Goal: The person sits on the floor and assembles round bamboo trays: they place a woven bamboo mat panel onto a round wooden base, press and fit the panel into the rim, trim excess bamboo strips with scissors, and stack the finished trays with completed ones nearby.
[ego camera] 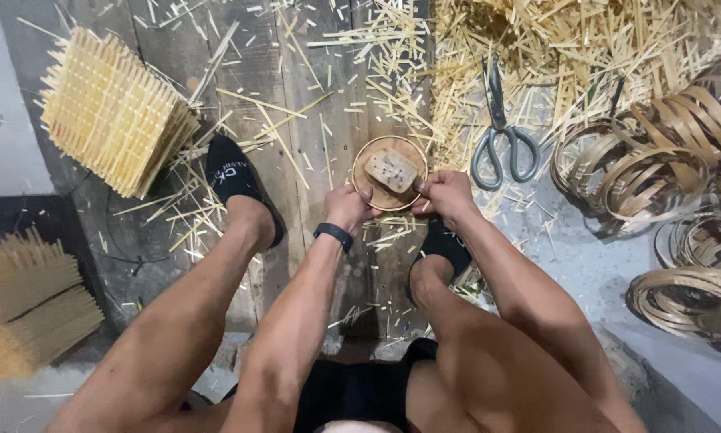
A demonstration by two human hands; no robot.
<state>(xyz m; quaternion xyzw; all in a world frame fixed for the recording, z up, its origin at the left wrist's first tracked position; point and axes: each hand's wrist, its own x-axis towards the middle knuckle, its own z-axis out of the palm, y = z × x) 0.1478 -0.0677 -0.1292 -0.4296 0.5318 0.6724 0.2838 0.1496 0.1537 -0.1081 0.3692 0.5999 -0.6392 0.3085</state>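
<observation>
Both hands hold a small round bamboo ring (389,173) out in front of the knees. A tan block (391,170) sits inside the ring, tilted. The left hand (348,206) grips the rim at about 8 o'clock, and the right hand (446,192) grips it at about 4 o'clock. The fingers of both hands are curled tight on the rim, with the thumbs on top. The fingertips under the ring are hidden, so I cannot tell how far they reach.

Scissors (500,136) lie at 2 o'clock from the ring, near the right hand. Bamboo hoops (665,160) pile up at 3 o'clock and are cut off at the edge. A woven mat stack (112,112) lies at 10 o'clock. Loose sticks (569,40) cover the floor at 1 o'clock.
</observation>
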